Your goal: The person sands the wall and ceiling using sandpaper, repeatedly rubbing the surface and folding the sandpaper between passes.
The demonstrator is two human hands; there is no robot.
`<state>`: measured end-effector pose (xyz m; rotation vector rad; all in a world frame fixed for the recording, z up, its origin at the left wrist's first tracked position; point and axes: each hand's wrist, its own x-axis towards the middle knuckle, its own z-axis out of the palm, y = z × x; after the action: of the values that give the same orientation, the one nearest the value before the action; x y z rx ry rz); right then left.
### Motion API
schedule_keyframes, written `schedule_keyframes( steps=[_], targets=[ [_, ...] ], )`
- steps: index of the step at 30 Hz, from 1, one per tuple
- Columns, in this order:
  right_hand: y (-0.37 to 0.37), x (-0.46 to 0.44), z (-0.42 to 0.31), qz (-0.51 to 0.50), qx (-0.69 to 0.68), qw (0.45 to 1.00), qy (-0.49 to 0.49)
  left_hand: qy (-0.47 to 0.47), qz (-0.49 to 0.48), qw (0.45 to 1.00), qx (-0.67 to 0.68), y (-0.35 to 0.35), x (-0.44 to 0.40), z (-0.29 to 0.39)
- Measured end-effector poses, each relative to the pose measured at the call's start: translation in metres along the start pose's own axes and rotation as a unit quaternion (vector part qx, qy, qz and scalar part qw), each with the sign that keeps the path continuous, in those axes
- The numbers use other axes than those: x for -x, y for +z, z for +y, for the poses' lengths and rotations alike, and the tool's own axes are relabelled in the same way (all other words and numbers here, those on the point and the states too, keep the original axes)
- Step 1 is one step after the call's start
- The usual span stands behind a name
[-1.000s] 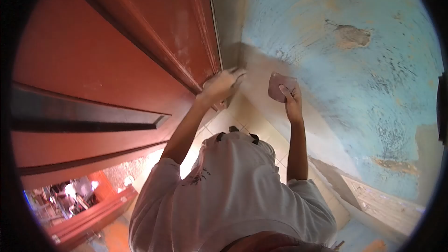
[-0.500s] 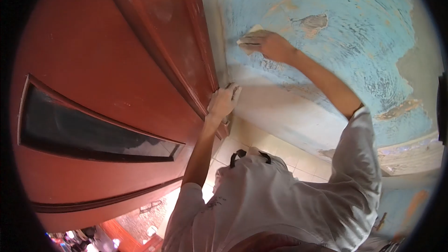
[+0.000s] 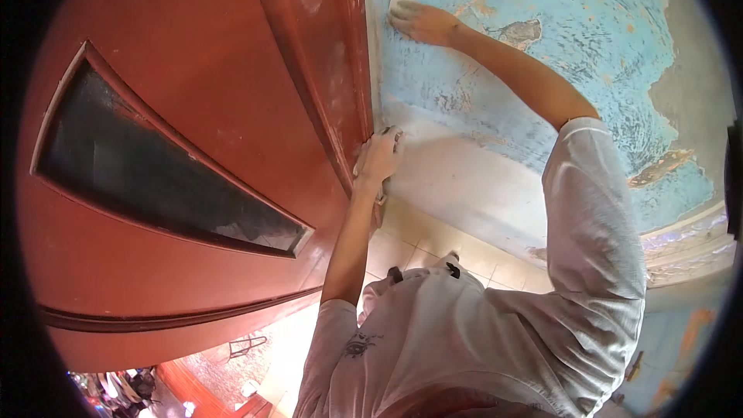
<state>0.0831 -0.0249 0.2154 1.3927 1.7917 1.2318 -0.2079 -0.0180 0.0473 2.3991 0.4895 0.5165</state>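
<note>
My right hand [image 3: 424, 23] is stretched up to the blue, scuffed wall [image 3: 480, 70], near the corner beside the door. Its fingers press a thin pale sheet [image 3: 397, 5] flat on the wall, and the hand covers most of that sheet. Lower down, my left hand [image 3: 379, 156] is closed beside the edge of the red door [image 3: 193, 108]. Something greyish shows at its fingers, too small and hidden to name.
A dark glass panel [image 3: 155, 170] is set in the door. Bare plaster shows in a chipped patch [image 3: 520, 33] of the wall. Pale floor tiles [image 3: 410, 244] lie below, and cluttered items [image 3: 116, 391] are at the lower left.
My right hand has gone from holding the brownish sheet off the wall to pressing it there, then higher up. My left hand stays by the door edge. The view has shifted.
</note>
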Motion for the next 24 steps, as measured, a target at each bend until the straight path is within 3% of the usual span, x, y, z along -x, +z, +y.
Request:
schedule_keyframes(
  steps=[1, 3, 4, 5, 8, 9, 11, 12, 14, 17, 18, 19, 21, 23, 24],
  targets=[
    [0.004, 0.004, 0.005, 0.001, -0.002, 1.000, -0.002, -0.002, -0.008, 1.000, -0.005, 0.002, 0.001, -0.001],
    [0.003, 0.002, 0.043, 0.096, -0.030, 0.994, 0.038, 0.008, 0.014, 1.000, -0.001, 0.007, 0.000, -0.004],
    [-0.019, 0.003, 0.048, 0.086, 0.014, 0.991, 0.104, 0.017, 0.028, 0.999, 0.004, 0.005, -0.001, -0.004],
    [-0.014, 0.000, 0.039, 0.089, 0.015, 0.991, 0.103, 0.016, 0.031, 0.999, 0.004, 0.004, -0.004, -0.004],
    [0.004, -0.001, -0.002, -0.060, 0.025, 0.997, -0.051, -0.012, 0.008, 1.000, 0.007, 0.003, 0.000, 0.002],
    [0.002, 0.001, 0.006, -0.057, 0.024, 0.997, -0.049, -0.014, 0.004, 1.000, -0.003, 0.004, 0.001, 0.003],
    [-0.003, 0.006, 0.031, 0.116, -0.018, 0.987, 0.110, -0.013, 0.003, 1.000, -0.017, 0.000, -0.001, 0.001],
    [-0.002, 0.005, 0.022, 0.117, -0.018, 0.987, 0.110, -0.010, 0.011, 1.000, -0.010, 0.000, 0.000, 0.002],
    [0.000, 0.005, -0.009, -0.030, 0.032, 0.999, 0.025, -0.010, 0.020, 1.000, -0.003, 0.000, 0.001, 0.006],
    [0.008, 0.005, 0.008, 0.008, 0.002, 1.000, 0.017, -0.035, -0.001, 0.999, -0.026, -0.003, -0.001, 0.008],
    [-0.014, 0.005, 0.026, 0.051, 0.001, 0.995, 0.085, -0.028, 0.012, 0.999, -0.017, 0.003, -0.002, 0.001],
    [-0.016, 0.004, 0.021, 0.053, 0.003, 0.995, 0.087, -0.020, 0.023, 0.999, -0.007, 0.004, -0.003, 0.001],
    [-0.013, 0.004, 0.001, -0.055, 0.031, 0.998, 0.021, -0.012, 0.028, 1.000, 0.003, 0.003, -0.004, 0.002],
    [0.000, 0.012, -0.002, -0.048, 0.037, 0.998, -0.019, -0.002, 0.030, 1.000, 0.008, 0.001, 0.002, 0.003],
    [0.001, 0.010, 0.015, 0.043, 0.015, 0.999, 0.025, -0.003, 0.033, 0.999, -0.007, 0.003, 0.003, 0.004]
  ],
)
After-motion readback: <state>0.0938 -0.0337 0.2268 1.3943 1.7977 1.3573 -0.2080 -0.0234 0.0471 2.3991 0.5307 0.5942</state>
